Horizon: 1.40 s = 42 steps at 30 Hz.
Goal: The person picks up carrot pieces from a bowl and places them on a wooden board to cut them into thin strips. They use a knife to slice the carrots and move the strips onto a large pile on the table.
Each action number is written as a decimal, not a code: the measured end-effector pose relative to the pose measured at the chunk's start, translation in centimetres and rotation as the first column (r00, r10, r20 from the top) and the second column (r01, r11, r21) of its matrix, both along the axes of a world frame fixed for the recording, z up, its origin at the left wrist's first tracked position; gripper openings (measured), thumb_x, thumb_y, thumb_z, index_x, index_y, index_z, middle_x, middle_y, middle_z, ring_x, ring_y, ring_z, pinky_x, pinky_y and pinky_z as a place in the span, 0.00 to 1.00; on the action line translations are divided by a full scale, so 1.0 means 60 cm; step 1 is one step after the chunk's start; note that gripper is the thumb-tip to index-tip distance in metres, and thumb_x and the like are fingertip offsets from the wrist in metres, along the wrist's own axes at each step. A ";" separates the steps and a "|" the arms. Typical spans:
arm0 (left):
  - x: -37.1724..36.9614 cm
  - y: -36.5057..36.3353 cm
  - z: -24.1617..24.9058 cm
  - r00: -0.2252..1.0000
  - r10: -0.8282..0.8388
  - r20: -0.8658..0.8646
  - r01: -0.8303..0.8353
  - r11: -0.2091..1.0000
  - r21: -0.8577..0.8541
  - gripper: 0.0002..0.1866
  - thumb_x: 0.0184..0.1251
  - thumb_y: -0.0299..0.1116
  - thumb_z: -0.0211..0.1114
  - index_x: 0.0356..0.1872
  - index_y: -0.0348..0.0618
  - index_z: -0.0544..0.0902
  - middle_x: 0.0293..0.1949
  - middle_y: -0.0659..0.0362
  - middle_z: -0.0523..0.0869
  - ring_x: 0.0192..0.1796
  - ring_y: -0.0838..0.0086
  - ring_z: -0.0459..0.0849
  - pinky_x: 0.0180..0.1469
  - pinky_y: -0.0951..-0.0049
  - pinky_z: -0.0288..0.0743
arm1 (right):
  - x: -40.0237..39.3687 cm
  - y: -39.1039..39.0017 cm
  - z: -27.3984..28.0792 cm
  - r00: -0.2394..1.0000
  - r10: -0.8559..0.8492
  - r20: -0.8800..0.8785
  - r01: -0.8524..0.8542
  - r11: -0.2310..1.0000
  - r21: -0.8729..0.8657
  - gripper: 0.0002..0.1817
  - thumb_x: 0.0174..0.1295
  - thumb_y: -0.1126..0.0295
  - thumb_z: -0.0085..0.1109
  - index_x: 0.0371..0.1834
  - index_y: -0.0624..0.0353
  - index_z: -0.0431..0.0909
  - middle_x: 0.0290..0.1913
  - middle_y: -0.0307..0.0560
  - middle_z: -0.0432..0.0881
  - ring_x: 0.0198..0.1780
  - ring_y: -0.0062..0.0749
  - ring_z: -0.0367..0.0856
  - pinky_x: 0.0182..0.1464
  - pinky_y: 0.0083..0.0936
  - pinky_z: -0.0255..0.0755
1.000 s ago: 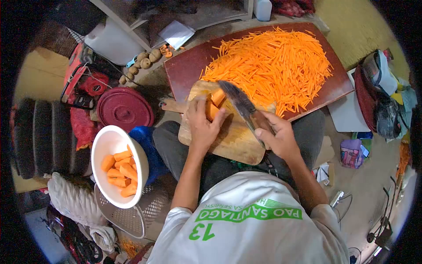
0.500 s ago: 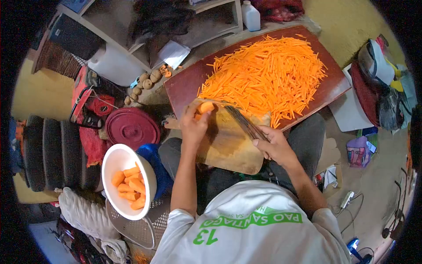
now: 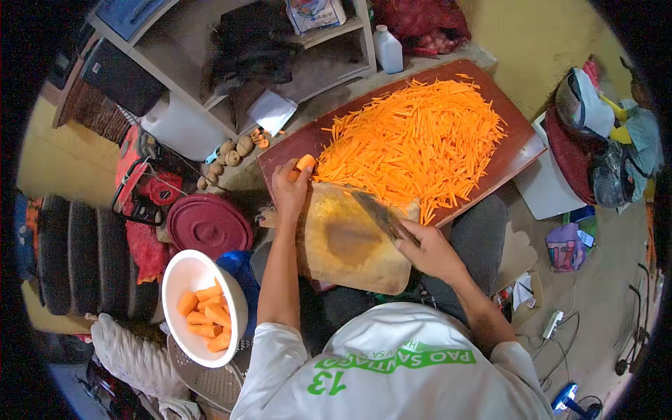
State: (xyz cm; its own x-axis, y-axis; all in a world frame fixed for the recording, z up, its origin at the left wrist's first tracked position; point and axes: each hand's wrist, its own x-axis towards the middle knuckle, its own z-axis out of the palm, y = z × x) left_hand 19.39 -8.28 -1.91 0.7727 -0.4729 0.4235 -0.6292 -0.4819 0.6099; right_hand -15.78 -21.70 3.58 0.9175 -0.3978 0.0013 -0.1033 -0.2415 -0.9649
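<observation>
Left hand [image 3: 289, 185] closed, fingers gripping one carrot chunk [image 3: 306, 162]. Chunk sits at the fingertips, over the left part of the red-brown table [image 3: 521, 150], just beside the left edge of the heap of carrot strips [image 3: 420, 133]. Can't tell if the chunk touches the table. Right hand [image 3: 430, 246] closed round the handle of one knife [image 3: 378, 212], over the right side of the cutting board [image 3: 350, 273]. Blade slants up and left across the board's far part, tip near the heap; can't tell if it touches the wood. Chunk and knife well apart. Heap lies past both hands, covering much of the table; strips too many to count.

Counts: two hands, one knife, one cutting board, one table, one heap. One white bowl [image 3: 194, 269], to the left of the left forearm, near the lap, holding at least seven carrot pieces [image 3: 218, 316]; they overlap, exact number unclear. One dark red lid [image 3: 210, 222] just beyond the bowl. At least six round brown things [image 3: 232, 159] left of the table, some overlapping. One white bottle [image 3: 388, 50] past the table's far edge. One purple bag [image 3: 565, 246] on the floor, right side.
</observation>
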 end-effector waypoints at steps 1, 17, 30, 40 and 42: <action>0.003 0.001 -0.001 0.999 -0.023 -0.047 0.023 1.000 -0.010 0.24 0.67 0.42 0.80 0.58 0.36 0.91 0.47 0.46 0.85 0.53 0.49 0.85 0.57 0.52 0.79 | -0.003 0.004 0.024 1.000 0.028 -0.006 -0.029 0.995 -0.098 0.25 0.72 0.73 0.63 0.71 0.68 0.79 0.46 0.48 0.90 0.42 0.45 0.89 0.49 0.38 0.83; -0.031 0.039 -0.014 0.994 -0.016 0.104 0.018 1.000 -0.020 0.25 0.64 0.38 0.82 0.59 0.37 0.89 0.65 0.37 0.82 0.68 0.41 0.80 0.70 0.46 0.74 | -0.003 0.046 -0.017 0.980 0.161 -0.119 -0.187 0.523 -0.831 0.30 0.66 0.62 0.70 0.69 0.59 0.75 0.60 0.55 0.77 0.59 0.51 0.77 0.60 0.45 0.77; -0.036 0.037 -0.017 0.999 0.026 0.041 -0.025 0.999 -0.019 0.39 0.70 0.45 0.78 0.76 0.38 0.74 0.72 0.34 0.74 0.74 0.37 0.74 0.74 0.43 0.70 | -0.182 -0.135 0.001 0.808 -0.589 -0.019 0.294 0.430 -0.854 0.38 0.67 0.55 0.72 0.78 0.59 0.73 0.73 0.65 0.73 0.68 0.67 0.75 0.65 0.58 0.71; -0.032 0.041 -0.008 0.998 0.024 -0.051 -0.023 1.000 0.020 0.37 0.73 0.49 0.75 0.75 0.40 0.77 0.73 0.36 0.75 0.73 0.38 0.76 0.74 0.45 0.70 | -0.239 -0.113 0.046 0.763 -0.639 -0.095 0.191 0.364 -0.912 0.43 0.66 0.52 0.74 0.82 0.56 0.69 0.84 0.70 0.59 0.82 0.72 0.61 0.81 0.59 0.57; -0.034 0.042 -0.009 0.998 0.036 -0.042 -0.035 0.999 0.036 0.36 0.73 0.49 0.75 0.75 0.40 0.77 0.72 0.36 0.75 0.72 0.38 0.77 0.74 0.46 0.70 | -0.246 -0.140 0.006 0.769 -0.636 -0.058 0.237 0.368 -0.899 0.43 0.66 0.52 0.74 0.82 0.57 0.70 0.83 0.70 0.61 0.82 0.70 0.62 0.81 0.59 0.58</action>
State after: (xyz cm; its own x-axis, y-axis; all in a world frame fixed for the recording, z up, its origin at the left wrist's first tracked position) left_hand 17.38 -5.77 -2.42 0.8062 -0.4589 0.3734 -0.5851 -0.5255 0.6176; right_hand -30.53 -30.09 3.94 0.6126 -0.7292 0.3051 -0.7091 -0.6775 -0.1955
